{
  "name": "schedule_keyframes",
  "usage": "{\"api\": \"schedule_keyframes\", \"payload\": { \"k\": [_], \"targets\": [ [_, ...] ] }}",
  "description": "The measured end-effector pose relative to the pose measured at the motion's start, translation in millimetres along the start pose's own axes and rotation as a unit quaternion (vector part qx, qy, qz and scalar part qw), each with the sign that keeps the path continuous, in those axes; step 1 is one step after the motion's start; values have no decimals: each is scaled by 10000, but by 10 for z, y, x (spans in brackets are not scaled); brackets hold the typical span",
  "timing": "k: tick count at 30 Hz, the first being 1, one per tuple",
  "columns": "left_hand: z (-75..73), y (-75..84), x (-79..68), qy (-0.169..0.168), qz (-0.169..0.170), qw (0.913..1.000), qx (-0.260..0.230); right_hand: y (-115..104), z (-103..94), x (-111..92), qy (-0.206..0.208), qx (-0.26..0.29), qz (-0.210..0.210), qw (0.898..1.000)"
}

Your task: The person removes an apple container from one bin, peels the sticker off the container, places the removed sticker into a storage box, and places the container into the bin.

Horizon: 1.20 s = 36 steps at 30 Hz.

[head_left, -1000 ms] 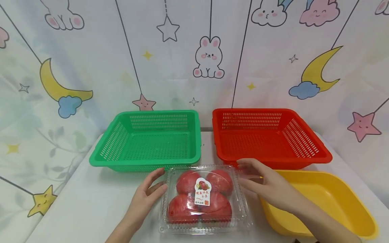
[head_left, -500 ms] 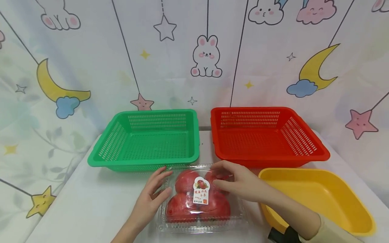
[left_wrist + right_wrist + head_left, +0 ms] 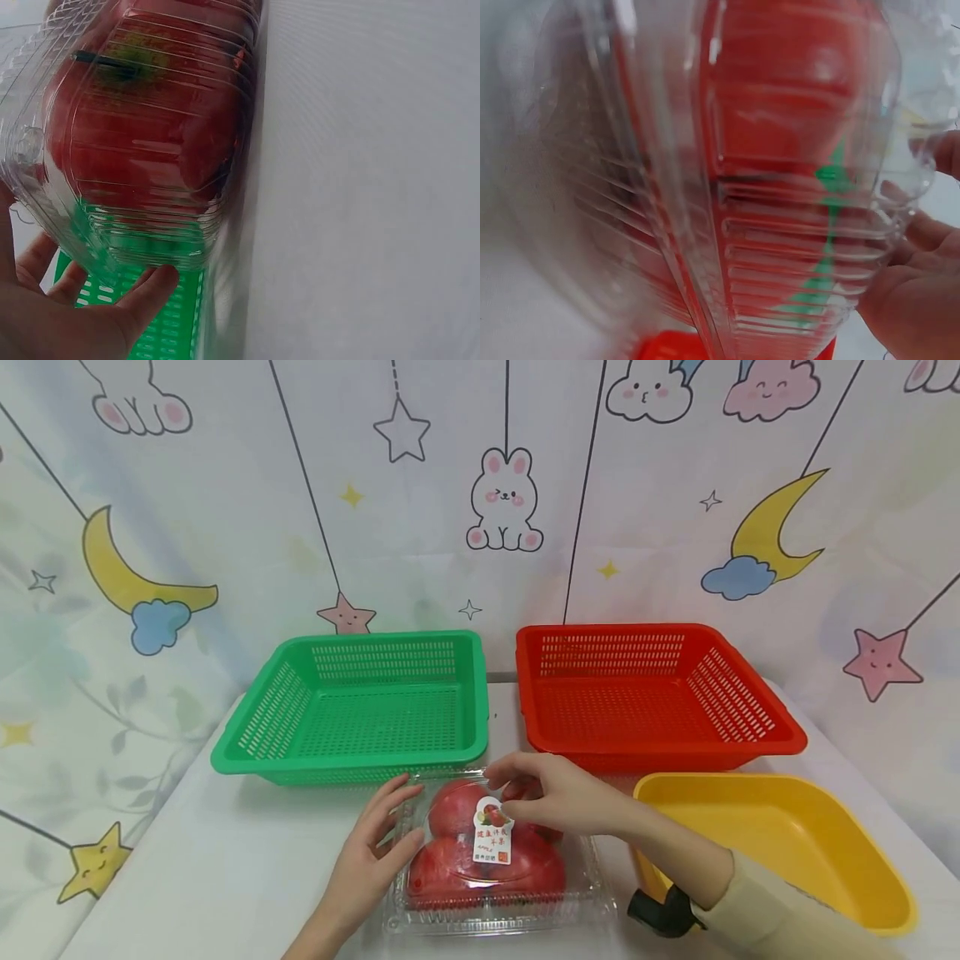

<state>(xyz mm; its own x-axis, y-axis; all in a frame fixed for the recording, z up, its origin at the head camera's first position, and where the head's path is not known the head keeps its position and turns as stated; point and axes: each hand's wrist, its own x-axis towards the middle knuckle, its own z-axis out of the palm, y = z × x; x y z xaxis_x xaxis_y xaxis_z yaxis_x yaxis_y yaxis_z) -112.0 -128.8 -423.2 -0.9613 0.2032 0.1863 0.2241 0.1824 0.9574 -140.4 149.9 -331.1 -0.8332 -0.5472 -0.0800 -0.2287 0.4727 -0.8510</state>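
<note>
A clear plastic clamshell box (image 3: 495,922) stands on the white table, with several red apples (image 3: 442,864) inside. Its lid carries a white label (image 3: 491,847) with a fruit picture. At the box's left side is my left hand (image 3: 365,858), fingers loosely bent and fingertips right at the lid's edge. The left wrist view shows that hand (image 3: 82,319) against the ribbed corner. My right hand (image 3: 558,793) hovers over the lid's back right part, fingers loosely curved and thumb by the label. In the right wrist view that hand (image 3: 919,292) lies beside the clear wall.
Behind the box stand a green basket (image 3: 348,764) on the left and a red basket (image 3: 660,752) on the right. A yellow tub (image 3: 817,860) sits right of the box, under my right forearm. A black device (image 3: 663,912) is on my right wrist. A cartoon-print curtain (image 3: 420,543) hangs behind.
My right hand has moved left from the box's right edge to over the lid near the label. My left hand has come slightly closer over the left edge. The box stays put.
</note>
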Motion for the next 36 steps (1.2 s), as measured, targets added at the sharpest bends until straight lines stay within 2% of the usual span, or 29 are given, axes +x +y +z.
{"api": "schedule_keyframes", "payload": {
  "k": [16,28,36],
  "targets": [
    [20,-18,-1,38,-48,9999,-128,4,36,110,-132,-650,-191,9976],
    [10,-43,5,39,-80,9998,-156,-86,43,292,-366,-1602,-209,9862],
    [8,-32,7,52,-135,9998,-147,-106,10,310,-636,-1592,-282,9848]
  ]
}}
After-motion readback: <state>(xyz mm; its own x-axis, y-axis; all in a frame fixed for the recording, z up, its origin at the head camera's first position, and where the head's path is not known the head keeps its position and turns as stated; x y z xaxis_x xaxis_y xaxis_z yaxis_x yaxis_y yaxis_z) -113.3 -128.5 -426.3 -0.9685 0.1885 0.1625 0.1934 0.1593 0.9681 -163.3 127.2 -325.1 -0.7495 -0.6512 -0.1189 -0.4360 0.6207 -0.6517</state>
